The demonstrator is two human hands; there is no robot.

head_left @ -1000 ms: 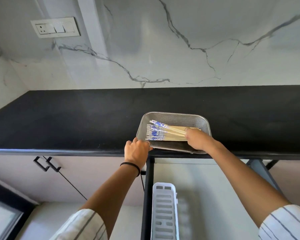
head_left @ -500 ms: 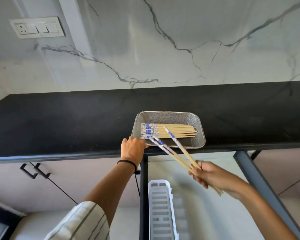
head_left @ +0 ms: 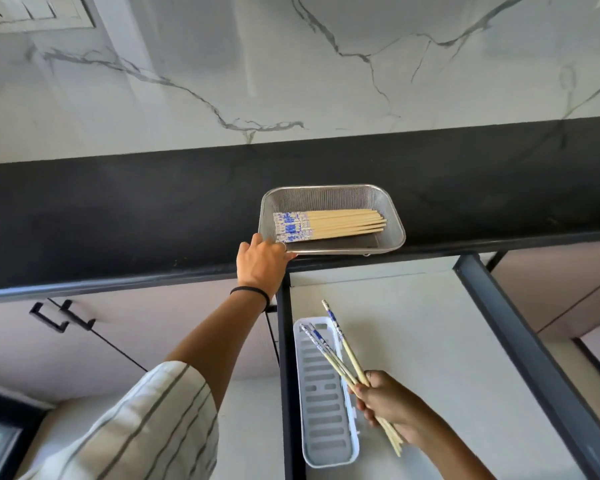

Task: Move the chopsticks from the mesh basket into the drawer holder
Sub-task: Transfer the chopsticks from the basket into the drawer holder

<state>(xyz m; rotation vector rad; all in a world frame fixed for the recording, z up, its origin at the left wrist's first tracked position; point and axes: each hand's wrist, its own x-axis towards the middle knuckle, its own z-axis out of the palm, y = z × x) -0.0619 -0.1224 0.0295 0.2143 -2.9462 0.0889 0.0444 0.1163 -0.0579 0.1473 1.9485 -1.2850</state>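
Your right hand (head_left: pixel 392 407) is clamping three chopsticks (head_left: pixel 340 355); you're best squaring them lengthwise over the slotted holder (head_left: pixel 326 410) just left of your grip, left hand (head_left: pixel 262 265) gripping the mesh basket (head_left: pixel 395 237).

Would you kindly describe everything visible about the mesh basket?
The mesh basket is a shallow, rounded-rectangle tray of fine silvery wire mesh with a smooth metal rim. It sits flat on the black counter, at its front edge above the open drawer. A bundle of chopsticks lies inside, blue-patterned ends to the left. The left hand rests against its front left corner.
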